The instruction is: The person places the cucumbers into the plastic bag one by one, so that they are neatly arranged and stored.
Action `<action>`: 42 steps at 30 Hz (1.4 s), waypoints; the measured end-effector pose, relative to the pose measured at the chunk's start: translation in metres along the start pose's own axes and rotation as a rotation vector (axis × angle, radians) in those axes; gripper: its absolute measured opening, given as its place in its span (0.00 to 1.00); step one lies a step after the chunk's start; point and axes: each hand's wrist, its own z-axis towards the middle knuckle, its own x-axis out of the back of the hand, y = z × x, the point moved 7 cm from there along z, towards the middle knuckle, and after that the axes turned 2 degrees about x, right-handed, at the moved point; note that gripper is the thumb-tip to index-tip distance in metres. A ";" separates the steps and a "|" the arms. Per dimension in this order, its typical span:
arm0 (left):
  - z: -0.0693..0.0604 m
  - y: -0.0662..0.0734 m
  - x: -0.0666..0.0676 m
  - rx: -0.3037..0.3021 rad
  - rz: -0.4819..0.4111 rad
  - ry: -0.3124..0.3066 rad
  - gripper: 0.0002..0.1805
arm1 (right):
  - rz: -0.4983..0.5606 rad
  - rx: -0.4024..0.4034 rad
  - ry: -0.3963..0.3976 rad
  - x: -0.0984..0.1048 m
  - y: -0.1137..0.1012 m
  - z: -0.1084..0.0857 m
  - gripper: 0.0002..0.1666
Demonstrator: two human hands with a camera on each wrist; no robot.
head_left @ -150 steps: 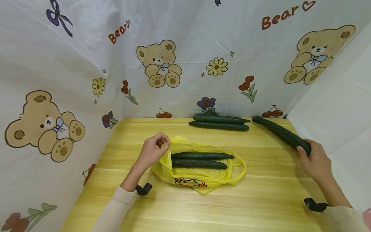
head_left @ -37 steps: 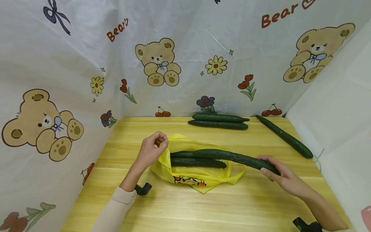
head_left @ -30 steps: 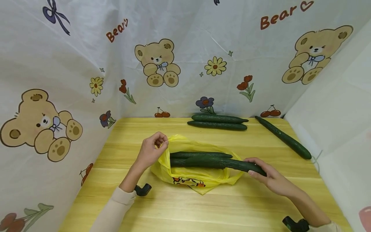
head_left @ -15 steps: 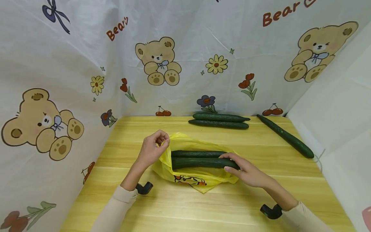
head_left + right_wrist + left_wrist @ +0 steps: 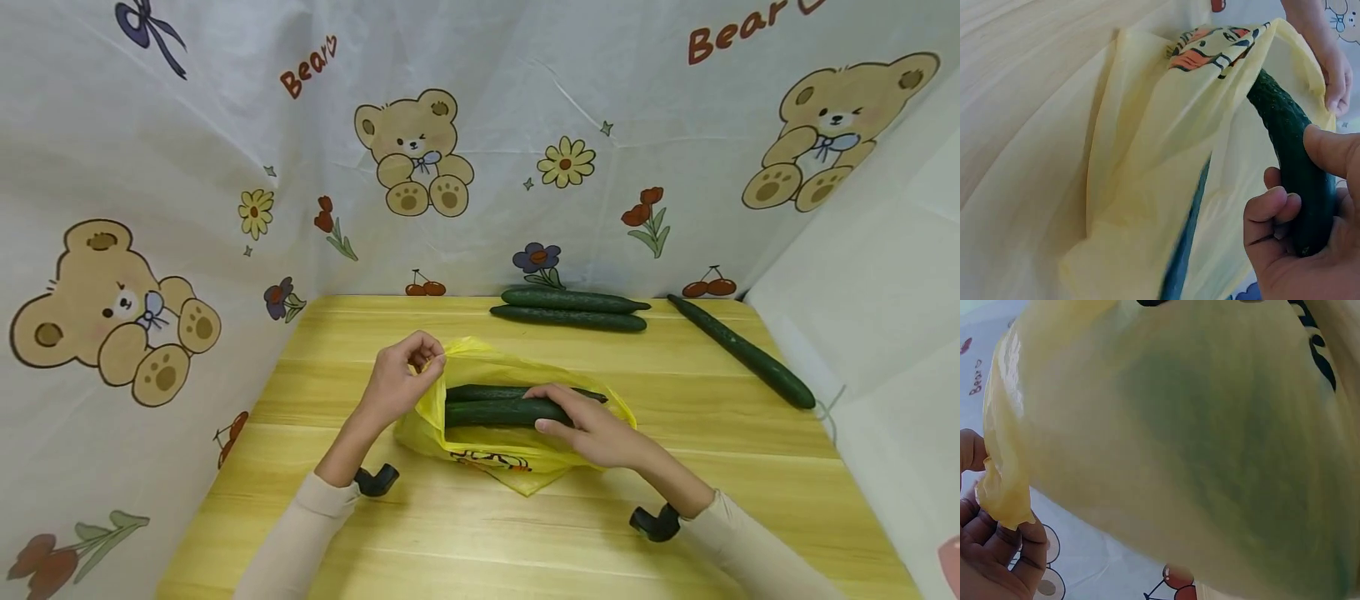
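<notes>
A yellow plastic bag (image 5: 427, 432) lies on its side on the table, its mouth held wide. My left hand (image 5: 405, 379) pinches the bag's rim at the left end; the left wrist view shows the gathered film (image 5: 1007, 487) between thumb and fingers. My right hand (image 5: 596, 429) reaches into the bag and grips one end of a dark green cucumber (image 5: 491, 412), thumb on one side and fingers curled round the other. Another cucumber (image 5: 480, 392) lies behind it inside the bag. The held cucumber's far end is hidden by the bag's left side.
Two cucumbers (image 5: 573, 300) lie side by side at the table's back edge. One more cucumber (image 5: 742, 352) slants along the right side. Behind and to the left hangs a white bear-print cloth (image 5: 495, 167). A white wall (image 5: 885, 292) stands at the right.
My right hand has brought a cucumber from the right side of the table leftward into the bag, moving deeper in. The left hand has kept its pinch on the rim.
</notes>
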 end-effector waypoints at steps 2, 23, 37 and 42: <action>0.001 0.000 0.000 -0.003 0.000 -0.002 0.02 | -0.018 0.001 -0.014 -0.005 0.003 0.003 0.26; 0.002 0.000 0.003 -0.029 0.023 0.028 0.03 | -0.489 0.041 0.057 -0.012 0.020 -0.003 0.16; 0.001 -0.002 0.002 -0.024 0.005 0.029 0.03 | -0.418 0.009 0.062 -0.001 0.021 -0.006 0.14; 0.000 -0.004 0.001 -0.016 -0.006 0.024 0.05 | -0.415 -0.031 0.081 0.010 0.024 -0.010 0.14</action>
